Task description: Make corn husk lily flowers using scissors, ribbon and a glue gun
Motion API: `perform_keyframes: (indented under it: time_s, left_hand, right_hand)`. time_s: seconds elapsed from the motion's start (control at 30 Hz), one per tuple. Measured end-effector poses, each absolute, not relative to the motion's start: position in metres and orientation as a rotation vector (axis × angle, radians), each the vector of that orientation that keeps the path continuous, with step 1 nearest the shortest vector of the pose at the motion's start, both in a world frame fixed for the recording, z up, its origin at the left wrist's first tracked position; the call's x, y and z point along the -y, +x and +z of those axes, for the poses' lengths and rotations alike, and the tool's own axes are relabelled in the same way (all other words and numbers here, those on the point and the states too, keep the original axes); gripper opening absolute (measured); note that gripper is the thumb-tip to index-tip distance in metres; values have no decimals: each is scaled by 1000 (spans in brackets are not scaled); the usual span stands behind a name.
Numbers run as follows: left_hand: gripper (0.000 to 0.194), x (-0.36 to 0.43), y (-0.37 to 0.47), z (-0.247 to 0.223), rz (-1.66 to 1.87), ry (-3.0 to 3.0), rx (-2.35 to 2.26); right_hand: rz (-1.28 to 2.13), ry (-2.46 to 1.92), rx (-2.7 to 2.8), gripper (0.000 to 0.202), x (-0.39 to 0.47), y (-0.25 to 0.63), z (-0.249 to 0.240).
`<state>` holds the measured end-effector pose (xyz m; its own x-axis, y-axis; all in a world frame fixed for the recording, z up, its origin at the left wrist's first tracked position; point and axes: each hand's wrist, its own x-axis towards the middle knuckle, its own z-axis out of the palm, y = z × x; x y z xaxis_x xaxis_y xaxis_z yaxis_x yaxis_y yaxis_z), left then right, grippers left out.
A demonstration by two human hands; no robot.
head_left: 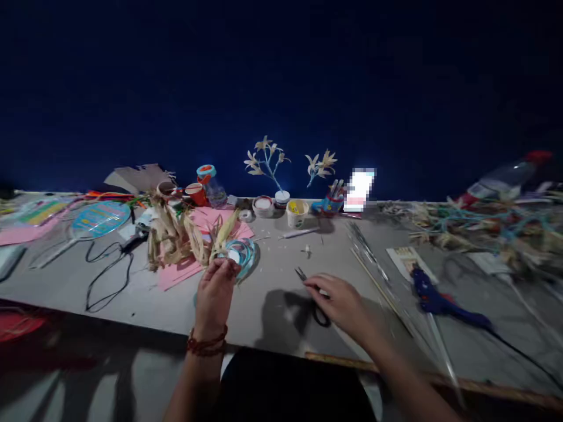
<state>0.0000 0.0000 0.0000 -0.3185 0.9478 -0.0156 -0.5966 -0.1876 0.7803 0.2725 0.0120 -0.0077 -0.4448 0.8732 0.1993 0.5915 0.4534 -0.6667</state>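
Note:
My left hand [216, 288], with a red bead bracelet on the wrist, has its fingertips pinched together; whatever they hold is too small to make out. Just beyond it lies a coil of light blue tape [250, 258], beside dried corn husks [171, 237] on pink paper [178, 275]. My right hand [338, 298] is closed over a pair of scissors [322, 317], low at the table top. Their blade tips point away to the left and a dark handle loop shows beneath the palm. The fingers partly hide the middle of the scissors.
A blue glue gun [428, 293] with a cord and thin sticks [378, 281] lie on the right. At the back stand flower stems [270, 161], a white tub [297, 214] and a bottle [214, 190]. Left are a racket-shaped fan [101, 221] and black cable [108, 281].

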Motion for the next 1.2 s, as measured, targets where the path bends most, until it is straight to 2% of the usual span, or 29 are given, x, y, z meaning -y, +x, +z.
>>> perform_keyframes:
  time_s: [0.13, 0.23, 0.37, 0.5, 0.57, 0.63, 0.8, 1.03, 1.2]
  left_hand:
    - [17, 6, 0, 2, 1751, 532, -879]
    - [18, 11, -7, 5, 1771, 540, -898]
    - [16, 22, -35, 9, 1867, 568, -902]
    - [14, 36, -70, 10, 2050, 588, -980]
    - [14, 42, -80, 9, 2095, 584, -1013]
    - [14, 46, -83, 8, 2107, 587, -1028]
    - [16, 49, -80, 4, 2066, 604, -1089]
    - [21, 42, -95, -35, 1795, 587, -1323]
    - [25, 36, -94, -55, 1668, 606, -1307]
  right_hand:
    - [759, -908, 2248, 15, -11, 212, 17]
    - [774, -861, 2325, 11, -13, 179, 20]
    - [543, -1022, 2582, 34, -34, 163, 3]
    - [300, -981, 2669, 13, -69, 155, -16]
    - [292, -922, 2687, 23, -80, 143, -21]
    - [293, -831, 2728, 22, -83, 126, -24]
    - [268, -737, 2781, 14, -70, 89, -32]
    - [328, -750, 2672, 14, -65, 108, -40]
    - [433, -731, 2508, 15, -79, 107, -42]
